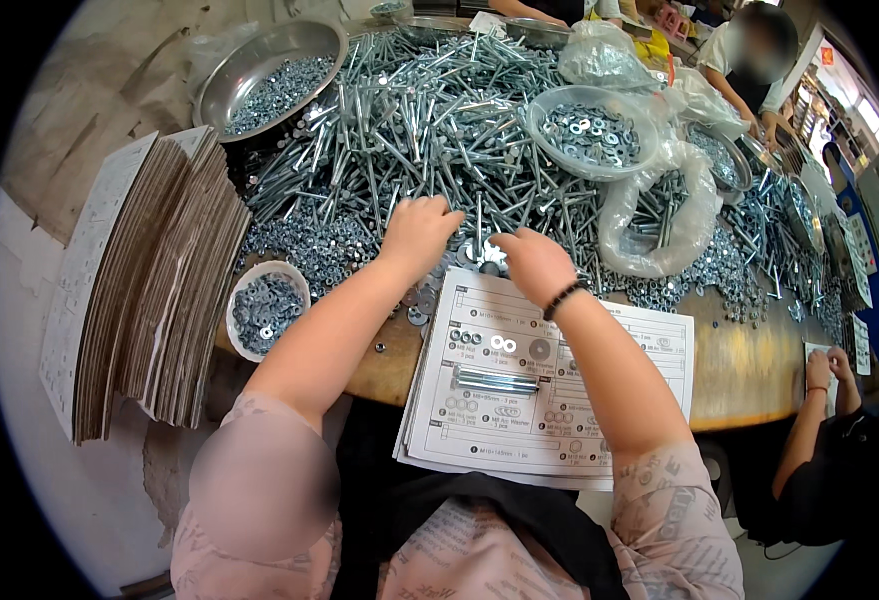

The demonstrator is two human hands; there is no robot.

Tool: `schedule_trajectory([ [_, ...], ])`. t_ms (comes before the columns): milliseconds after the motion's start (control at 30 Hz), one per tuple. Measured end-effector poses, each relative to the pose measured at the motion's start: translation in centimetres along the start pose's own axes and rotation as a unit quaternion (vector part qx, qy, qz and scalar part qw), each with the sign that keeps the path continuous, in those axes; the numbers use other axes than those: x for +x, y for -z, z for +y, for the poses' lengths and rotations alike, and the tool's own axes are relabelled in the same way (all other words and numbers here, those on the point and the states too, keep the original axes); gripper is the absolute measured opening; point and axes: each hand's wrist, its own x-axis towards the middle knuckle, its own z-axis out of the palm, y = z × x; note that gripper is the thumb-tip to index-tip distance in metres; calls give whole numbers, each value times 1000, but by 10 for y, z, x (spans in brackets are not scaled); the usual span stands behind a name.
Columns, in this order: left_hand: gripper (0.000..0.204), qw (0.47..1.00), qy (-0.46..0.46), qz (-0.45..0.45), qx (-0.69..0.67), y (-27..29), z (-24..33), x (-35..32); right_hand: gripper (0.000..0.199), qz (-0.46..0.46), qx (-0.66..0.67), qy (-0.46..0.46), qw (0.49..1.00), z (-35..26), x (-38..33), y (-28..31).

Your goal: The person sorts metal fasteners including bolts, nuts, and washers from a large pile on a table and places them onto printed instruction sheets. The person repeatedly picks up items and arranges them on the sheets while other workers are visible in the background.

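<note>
My left hand point(421, 238) is at the near edge of a heap of long silver bolts point(399, 120), its fingers bent and closed over them; what they pinch, if anything, is hidden. To its right, my right hand point(541, 266) has its fingers pressed together beside loose large washers point(479, 252); I cannot make out what is in them. Under my right forearm lies a stack of printed sheets point(649, 425) with drawings of hardware. On the top sheet rest several nuts point(465, 338), small bright washers point(502, 343) and bolts point(495, 379) lying side by side.
Thick cardboard stacks point(164, 270) stand at left, near a white bowl of washers point(270, 310). Behind are a steel basin of nuts point(279, 85) and a clear tub of washers point(591, 132). A rolled plastic bag point(614, 240) lies right. Other people work at the far and right sides.
</note>
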Motion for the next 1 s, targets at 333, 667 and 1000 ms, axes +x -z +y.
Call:
schedule_trajectory([
  [333, 2, 973, -172, 37, 148, -25, -27, 18, 17, -98, -158, 83, 979, -6, 47, -27],
  [667, 19, 772, 361, -31, -523, 32, -31, 10, 9, 247, 324, -37, 912, 15, -12, 40],
  [1000, 13, 977, -78, -160, 120, 13, -55, -10, 26, 133, 516, -198, 822, 12, -117, 70],
])
